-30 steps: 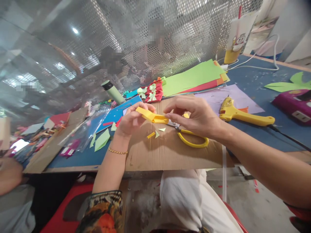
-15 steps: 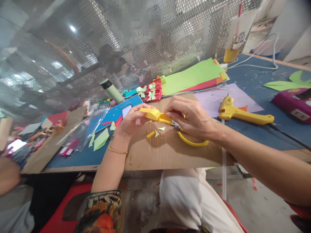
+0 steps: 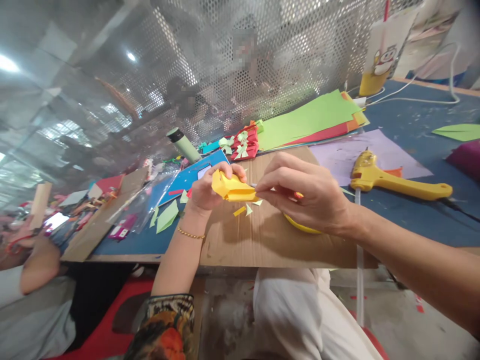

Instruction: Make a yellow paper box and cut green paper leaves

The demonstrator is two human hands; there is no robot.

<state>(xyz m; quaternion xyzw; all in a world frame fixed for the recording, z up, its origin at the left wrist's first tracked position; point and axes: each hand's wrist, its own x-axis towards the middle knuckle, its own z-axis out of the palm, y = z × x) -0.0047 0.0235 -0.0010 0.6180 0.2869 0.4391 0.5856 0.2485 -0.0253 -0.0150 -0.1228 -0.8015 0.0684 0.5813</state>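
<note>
The close head view faces forward-down over the table (image 3: 405, 220), seemingly tilted.

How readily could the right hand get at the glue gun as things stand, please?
Probably yes: the glue gun lies to the right of the right hand, and nothing visible blocks the way between them.

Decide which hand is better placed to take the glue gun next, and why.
Probably the right hand: the glue gun lies nearer to it, on its side. The left hand is farther off and holds the yellow paper.
</note>
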